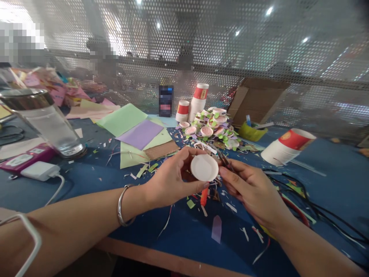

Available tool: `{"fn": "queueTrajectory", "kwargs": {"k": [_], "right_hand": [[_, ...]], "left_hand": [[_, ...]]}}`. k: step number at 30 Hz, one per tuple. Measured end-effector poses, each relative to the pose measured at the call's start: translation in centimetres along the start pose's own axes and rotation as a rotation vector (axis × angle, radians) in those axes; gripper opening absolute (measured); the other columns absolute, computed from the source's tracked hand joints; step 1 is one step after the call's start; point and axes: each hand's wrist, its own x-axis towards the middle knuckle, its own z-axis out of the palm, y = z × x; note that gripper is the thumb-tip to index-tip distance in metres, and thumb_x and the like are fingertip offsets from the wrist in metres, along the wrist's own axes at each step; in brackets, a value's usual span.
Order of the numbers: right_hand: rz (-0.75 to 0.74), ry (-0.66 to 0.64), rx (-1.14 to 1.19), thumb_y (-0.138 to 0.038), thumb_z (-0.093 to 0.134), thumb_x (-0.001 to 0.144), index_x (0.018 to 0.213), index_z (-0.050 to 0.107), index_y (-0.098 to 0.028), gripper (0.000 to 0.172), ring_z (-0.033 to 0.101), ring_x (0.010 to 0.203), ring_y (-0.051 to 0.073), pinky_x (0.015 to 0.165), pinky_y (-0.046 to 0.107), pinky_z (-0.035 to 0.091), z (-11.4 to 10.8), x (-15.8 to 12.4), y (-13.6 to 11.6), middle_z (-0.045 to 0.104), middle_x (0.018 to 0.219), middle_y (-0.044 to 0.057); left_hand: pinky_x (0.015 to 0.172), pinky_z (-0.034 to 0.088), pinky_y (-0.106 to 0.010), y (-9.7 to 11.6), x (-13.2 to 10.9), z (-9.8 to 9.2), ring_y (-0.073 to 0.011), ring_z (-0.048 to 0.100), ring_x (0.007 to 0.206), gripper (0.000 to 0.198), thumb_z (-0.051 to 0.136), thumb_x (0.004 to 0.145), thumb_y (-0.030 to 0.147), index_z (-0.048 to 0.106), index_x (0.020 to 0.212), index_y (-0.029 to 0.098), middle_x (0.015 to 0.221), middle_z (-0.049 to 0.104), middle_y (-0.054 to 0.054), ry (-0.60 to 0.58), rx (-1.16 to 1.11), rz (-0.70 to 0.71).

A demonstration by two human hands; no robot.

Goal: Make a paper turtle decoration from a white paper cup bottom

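Note:
My left hand [173,177] pinches a shallow white paper cup base [204,167] between thumb and fingers, its round face turned toward me. Beside its right edge, my right hand [249,184] is closed around scissors [225,161]. Their dark metal blades point up and left, close to the cup base; whether they touch it I cannot tell. Red and yellow parts show below the palm, partly hidden by the hand. Under the cup base lies an orange stick-like object [204,196], its upper end covered.
Behind my hands is a pile of cut cup pieces with green paper [213,129], near stacked paper cups [198,102]. Right are a tilted cup stack [288,146] and black cables [317,209]. Left stand coloured sheets [141,132], a glass bottle [54,127] and a purple power strip [25,159].

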Motion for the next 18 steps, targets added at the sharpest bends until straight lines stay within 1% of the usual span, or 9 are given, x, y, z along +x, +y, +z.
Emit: {"fn": "queueTrajectory", "kwargs": {"k": [5, 9, 12, 18], "right_hand": [[0.022, -0.025, 0.031, -0.051, 0.064, 0.091, 0.102, 0.063, -0.02, 0.033, 0.024, 0.05, 0.007, 0.042, 0.023, 0.014, 0.13, -0.07, -0.35, 0.036, 0.059, -0.008], [0.02, -0.039, 0.042, -0.051, 0.066, 0.09, 0.097, 0.064, -0.02, 0.031, 0.024, 0.049, 0.006, 0.041, 0.023, 0.016, 0.14, -0.05, -0.28, 0.036, 0.058, -0.008], [0.022, -0.038, 0.047, -0.049, 0.068, 0.09, 0.098, 0.065, -0.02, 0.03, 0.025, 0.05, 0.006, 0.041, 0.022, 0.017, 0.1, -0.05, -0.24, 0.035, 0.059, -0.009], [0.009, -0.047, 0.054, -0.047, 0.067, 0.091, 0.098, 0.066, -0.02, 0.029, 0.027, 0.049, 0.005, 0.041, 0.021, 0.018, 0.02, -0.1, -0.42, 0.035, 0.057, -0.009]], "left_hand": [[0.078, 0.053, -0.027, -0.08, 0.14, -0.05, -0.0159, 0.064, 0.092, 0.054, 0.079, 0.078, 0.029, 0.049, 0.123, 0.02, 0.113, 0.065, -0.007, 0.016, 0.037, 0.014], [0.073, 0.053, -0.026, -0.25, 0.28, -0.16, -0.0148, 0.064, 0.088, 0.052, 0.078, 0.077, 0.026, 0.049, 0.121, 0.019, 0.109, 0.065, -0.006, 0.027, 0.11, 0.045], [0.069, 0.053, -0.027, -0.35, 0.37, -0.23, -0.015, 0.064, 0.084, 0.053, 0.078, 0.075, 0.022, 0.05, 0.12, 0.018, 0.105, 0.066, -0.005, 0.019, 0.168, 0.079], [0.071, 0.055, -0.027, -0.85, 0.49, -0.14, -0.0152, 0.065, 0.088, 0.053, 0.079, 0.076, 0.021, 0.05, 0.12, 0.02, 0.11, 0.065, -0.006, -0.001, 0.104, 0.128]]}}
